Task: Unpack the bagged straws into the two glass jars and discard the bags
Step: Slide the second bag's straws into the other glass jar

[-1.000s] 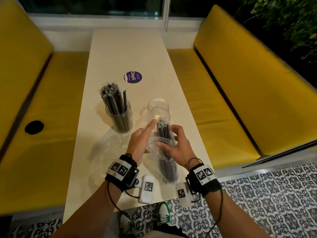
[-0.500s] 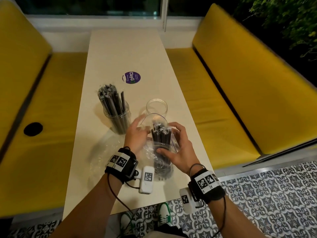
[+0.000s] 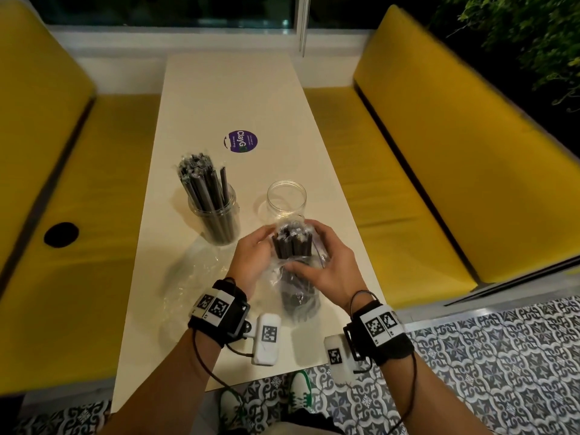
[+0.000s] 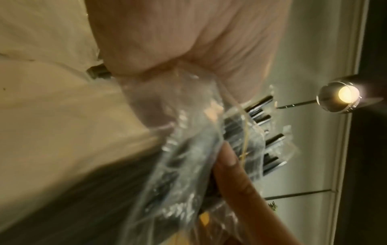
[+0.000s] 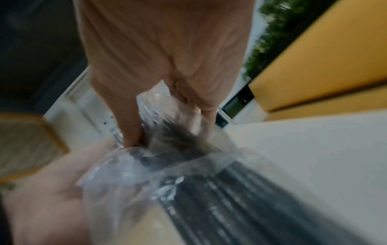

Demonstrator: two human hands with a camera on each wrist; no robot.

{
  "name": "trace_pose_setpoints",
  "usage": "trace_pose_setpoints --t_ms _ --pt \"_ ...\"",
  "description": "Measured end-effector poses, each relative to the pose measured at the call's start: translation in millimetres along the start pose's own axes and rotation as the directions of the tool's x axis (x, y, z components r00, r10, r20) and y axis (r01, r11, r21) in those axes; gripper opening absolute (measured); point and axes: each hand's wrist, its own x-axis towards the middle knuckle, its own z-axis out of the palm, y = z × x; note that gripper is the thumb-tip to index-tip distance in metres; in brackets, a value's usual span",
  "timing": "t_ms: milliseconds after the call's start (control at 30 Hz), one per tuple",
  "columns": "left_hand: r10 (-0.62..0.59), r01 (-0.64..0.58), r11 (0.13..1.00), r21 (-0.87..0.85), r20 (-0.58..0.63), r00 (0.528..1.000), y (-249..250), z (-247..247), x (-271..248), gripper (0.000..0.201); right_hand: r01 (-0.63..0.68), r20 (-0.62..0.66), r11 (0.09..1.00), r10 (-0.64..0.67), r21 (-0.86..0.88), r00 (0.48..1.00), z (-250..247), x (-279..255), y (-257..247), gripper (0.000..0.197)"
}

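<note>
A clear plastic bag (image 3: 299,296) of black straws (image 3: 292,244) stands upright on the table's near end, with the straw tops poking out of its open mouth. My left hand (image 3: 262,243) grips the bag's left side. My right hand (image 3: 314,255) holds the right side, thumb across the front. In the left wrist view the crumpled bag (image 4: 184,149) runs under my palm with the straw tips (image 4: 261,114) beyond. In the right wrist view my fingers pinch the bag's mouth (image 5: 165,159). An empty glass jar (image 3: 286,199) stands just behind the bundle. A second jar (image 3: 219,218), to the left, holds straws.
An empty clear bag (image 3: 194,271) lies flat on the cream table (image 3: 238,98), left of my left hand. A purple sticker (image 3: 240,141) sits mid-table. Yellow bench seats (image 3: 439,183) flank both sides. Patterned floor tiles (image 3: 486,356) lie below the near edge.
My left hand went from outstretched fingers to gripping the bag's left side. The bag's mouth has slid down the bundle, baring more of the straw tops.
</note>
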Motion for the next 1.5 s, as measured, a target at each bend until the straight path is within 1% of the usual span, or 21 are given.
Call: trace_pose_setpoints --t_ms 33,100,133,200,267,333,400,467,533,567,633,667,733,867,1000,1100,1200,1267,1333,1400,1500 --pt "0.009 -0.006 0.999 -0.049 0.061 0.998 2 -1 -3 0.030 -0.041 -0.025 0.999 0.042 0.034 0.999 1 2 1 0.089" --pt "0.036 0.000 0.989 -0.151 0.241 0.970 4 -4 -14 0.051 -0.075 -0.043 0.995 0.077 0.060 0.996 3 4 2 0.084" --pt "0.047 -0.009 0.992 -0.126 0.301 0.953 1 -7 -15 0.065 -0.072 -0.032 0.996 0.073 0.045 0.997 4 5 1 0.078" --pt "0.064 -0.065 0.998 -0.007 0.327 0.943 -10 -5 -14 0.093 -0.047 0.026 0.999 0.047 0.019 0.999 8 4 -5 0.055" --pt "0.085 -0.096 0.995 0.037 0.224 0.971 -16 0 -8 0.084 -0.022 0.125 1.000 0.022 0.000 0.992 13 2 -16 0.040" --pt "0.092 -0.086 0.995 -0.047 0.140 0.986 -18 5 -5 0.060 0.002 0.218 1.000 0.002 -0.017 0.976 17 0 -23 0.048" --pt "0.053 -0.043 0.989 -0.143 0.067 0.996 -16 5 -3 0.056 0.030 0.233 0.999 -0.032 0.013 0.972 19 -1 -23 0.062" --pt "0.025 -0.019 0.978 -0.209 0.027 0.999 -17 2 1 0.070 0.098 0.145 0.995 -0.096 -0.006 0.985 21 0 -19 0.060" --pt "0.004 0.023 0.971 -0.239 0.111 0.994 -16 -1 3 0.081 0.172 -0.023 0.984 -0.172 -0.038 0.985 27 -1 -17 0.047" --pt "0.009 0.038 0.968 -0.250 0.186 0.983 -14 -3 1 0.076 0.175 -0.116 0.984 -0.175 -0.011 0.978 31 -1 -16 0.040" --pt "0.046 0.052 0.959 -0.279 0.335 0.941 -9 -6 -6 0.058 0.070 -0.279 0.980 -0.017 0.185 0.960 37 -1 -20 0.029" --pt "0.059 0.070 0.949 -0.308 0.390 0.919 -8 -8 -9 0.056 0.031 -0.334 0.957 0.070 0.288 0.940 37 1 -20 0.024" --pt "0.089 0.069 0.942 -0.329 0.441 0.893 -11 -16 -11 0.060 0.012 -0.417 0.933 0.150 0.360 0.896 34 8 -15 0.018" --pt "0.166 -0.110 0.979 -0.173 0.351 0.922 -20 -19 -5 0.055 0.000 -0.443 0.935 0.167 0.354 0.881 36 15 -11 0.010" --pt "0.191 -0.167 0.979 -0.115 0.257 0.947 -19 -13 -8 0.041 0.000 -0.367 0.909 0.168 0.417 0.915 43 14 -19 0.015" --pt "0.221 -0.203 0.971 -0.122 0.154 0.963 -18 -8 -11 0.045 -0.020 -0.368 0.907 0.192 0.421 0.910 45 17 -21 0.010" --pt "0.206 -0.181 0.958 -0.221 0.098 0.974 -17 -4 -11 0.038 -0.001 -0.381 0.937 0.143 0.349 0.914 47 14 -25 0.014" --pt "0.183 -0.162 0.942 -0.293 0.046 0.982 -15 -4 -10 0.048 0.027 -0.340 0.938 0.099 0.346 0.935 52 7 -31 0.024" --pt "0.142 -0.124 0.931 -0.342 0.028 0.989 -13 -4 -9 0.058 0.078 -0.327 0.941 0.036 0.329 0.944 53 4 -32 0.022" --pt "0.137 -0.104 0.931 -0.350 0.069 0.988 -12 -5 -9 0.046 0.106 -0.374 0.963 -0.006 0.247 0.927 50 6 -30 0.017" --pt "0.137 -0.078 0.928 -0.364 0.140 0.981 -11 -7 -10 0.038 0.002 -0.315 0.910 0.142 0.415 0.939 45 13 -31 0.011"
